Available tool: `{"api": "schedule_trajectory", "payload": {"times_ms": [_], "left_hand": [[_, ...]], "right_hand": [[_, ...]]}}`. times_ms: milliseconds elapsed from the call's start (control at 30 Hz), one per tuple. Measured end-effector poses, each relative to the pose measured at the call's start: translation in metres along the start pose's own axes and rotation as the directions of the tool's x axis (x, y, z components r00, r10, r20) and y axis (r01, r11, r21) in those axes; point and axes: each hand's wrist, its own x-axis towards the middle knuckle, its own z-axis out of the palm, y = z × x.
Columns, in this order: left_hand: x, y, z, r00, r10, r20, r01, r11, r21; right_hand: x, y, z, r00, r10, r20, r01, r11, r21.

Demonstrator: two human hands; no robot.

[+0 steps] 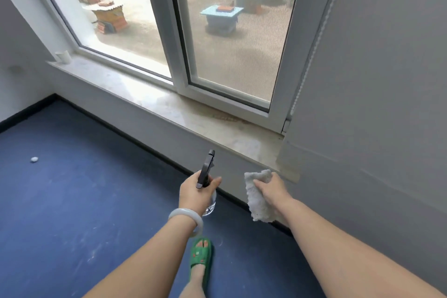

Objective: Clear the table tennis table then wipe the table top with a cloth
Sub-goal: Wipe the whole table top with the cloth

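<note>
My left hand (197,192) grips a clear spray bottle (208,174) with a black trigger head that points up toward the window sill. My right hand (272,190) holds a white fluffy cloth (257,203), which hangs down in front of the grey wall below the sill. Both hands are held out at about the same height, a short gap apart. The table tennis table is not in view.
A stone window sill (169,106) runs under a large window (217,31) ahead. A small white cup (63,56) stands at the sill's left end. Blue floor (72,201) lies below, with a small white ball (34,159) at left. My foot in a green sandal (202,254) is below.
</note>
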Motion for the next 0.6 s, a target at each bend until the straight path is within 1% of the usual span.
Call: {"api": "schedule_trajectory", "payload": {"times_ms": [67,133,233,300,367,467,533,600], "left_hand": [[0.036,0.007,0.005,0.997,0.005,0.083,-0.003,1.0,-0.021],[0.075,0.014,0.008,0.992,0.021,0.121,-0.026,0.999,0.036],[0.129,0.027,0.012,0.981,0.007,0.195,-0.011,1.0,0.023],[0.16,0.035,0.017,0.971,-0.005,0.24,0.007,1.0,-0.006],[0.184,0.041,0.023,0.963,-0.012,0.271,0.015,1.0,-0.007],[0.211,0.045,0.034,0.951,-0.017,0.31,-0.003,0.998,0.064],[0.226,0.047,0.042,0.949,-0.026,0.316,0.0,0.997,0.082],[0.238,0.048,0.05,0.947,-0.021,0.319,-0.007,0.996,0.089]], "right_hand": [[0.022,-0.014,0.004,0.998,0.048,-0.033,-0.045,0.997,0.067],[0.042,-0.027,0.007,0.993,0.087,-0.081,-0.077,0.99,0.117],[0.067,-0.046,0.009,0.975,0.117,-0.189,-0.095,0.988,0.121],[0.083,-0.056,0.01,0.961,0.165,-0.224,-0.114,0.968,0.223],[0.097,-0.064,0.013,0.95,0.24,-0.2,-0.155,0.918,0.366],[0.119,-0.07,0.02,0.929,0.343,-0.135,-0.232,0.829,0.508],[0.136,-0.075,0.024,0.922,0.379,-0.076,-0.264,0.762,0.591],[0.158,-0.081,0.024,0.926,0.377,-0.023,-0.272,0.708,0.652]]}}
